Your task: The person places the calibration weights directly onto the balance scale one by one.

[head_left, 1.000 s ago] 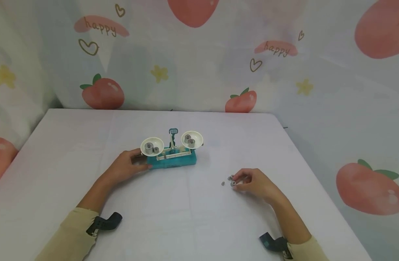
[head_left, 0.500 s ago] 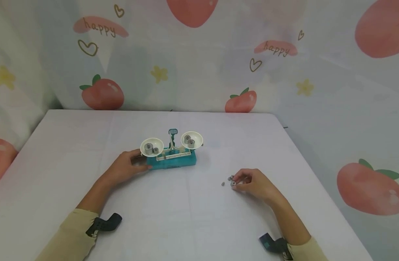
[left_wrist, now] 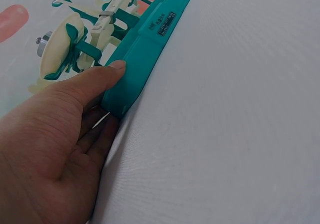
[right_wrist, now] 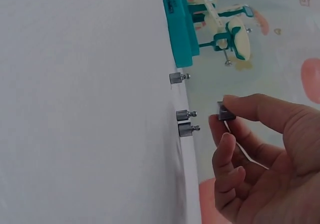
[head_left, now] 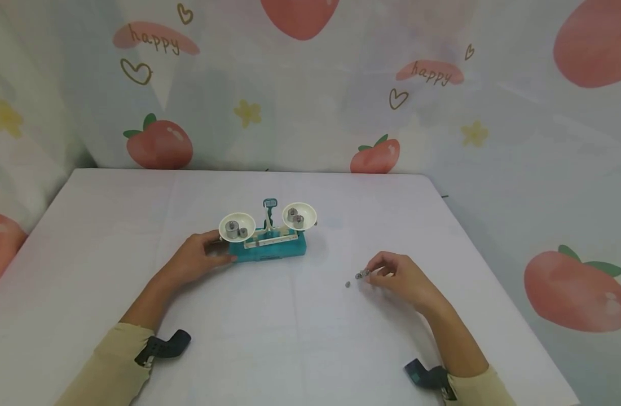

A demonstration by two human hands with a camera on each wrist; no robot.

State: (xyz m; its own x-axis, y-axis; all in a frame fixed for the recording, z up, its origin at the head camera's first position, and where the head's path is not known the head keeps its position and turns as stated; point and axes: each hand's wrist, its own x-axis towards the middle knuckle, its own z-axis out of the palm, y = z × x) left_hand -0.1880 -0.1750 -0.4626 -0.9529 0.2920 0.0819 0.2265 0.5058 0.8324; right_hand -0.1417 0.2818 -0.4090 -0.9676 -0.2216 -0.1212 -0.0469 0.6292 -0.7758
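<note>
A teal balance scale (head_left: 267, 251) with two cream pans stands at the table's middle. My left hand (head_left: 201, 259) grips the left end of its base, thumb on the front face and fingers behind, as the left wrist view shows. My right hand (head_left: 399, 276) pinches a small metal weight (right_wrist: 226, 112) between thumb and fingertips, raised above the table in the right wrist view. Close by on the table stand three small weights, the nearest to the scale being a knobbed weight (right_wrist: 175, 78). The left pan (head_left: 245, 218) and the right pan (head_left: 307, 209) each carry two metal weights.
The white-covered table (head_left: 269, 338) ends at a back edge against a fruit-patterned backdrop (head_left: 310, 101). A black wrist device (head_left: 163, 345) is worn on the left sleeve, and another wrist device (head_left: 426, 376) on the right.
My right hand has risen from the tabletop, lifting one weight away from the others. The left hand and the scale have stayed in place.
</note>
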